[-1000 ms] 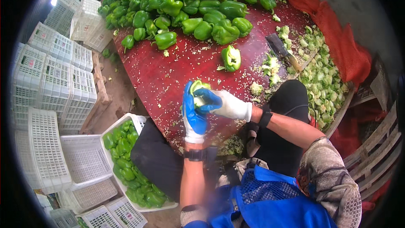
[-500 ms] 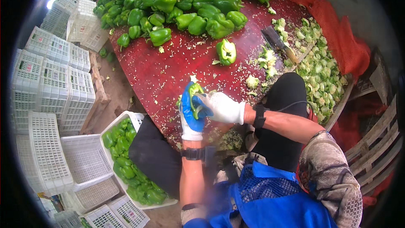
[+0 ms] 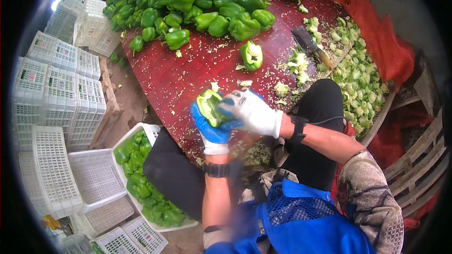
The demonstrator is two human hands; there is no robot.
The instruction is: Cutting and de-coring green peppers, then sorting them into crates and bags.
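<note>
A halved green bell pepper [image 3: 207, 108] rests in my left hand [image 3: 213, 131], its pale hollow facing up. The blue-coated glove is wrapped round its underside. My right hand [image 3: 256, 111], in a white glove with blue fingertips, is closed at the pepper's right side, its bent fingers over the rim and partly inside the hollow; the fingertips are slightly blurred. Beyond my hands, a cut bell pepper [image 3: 251, 56] lies on the red tabletop [image 3: 207, 63], its opening showing. Farther right, a broad-bladed knife [image 3: 308, 44] with a wooden handle lies beside pale pepper cores [image 3: 298, 63].
Whole green peppers [image 3: 202, 0] are heaped at the far side. Trimmed cores [image 3: 360, 80] pile up at the right, near red netting [image 3: 376, 37]. A white crate of peppers [image 3: 141, 183] stands left of my knee. Stacked crates [image 3: 61, 89] and wooden slats [image 3: 419, 164] flank the table.
The pepper has turned, so its open hollow now faces up. My right hand has shifted slightly right, its fingers now over the pepper's rim. A pale scrap now shows just beyond it.
</note>
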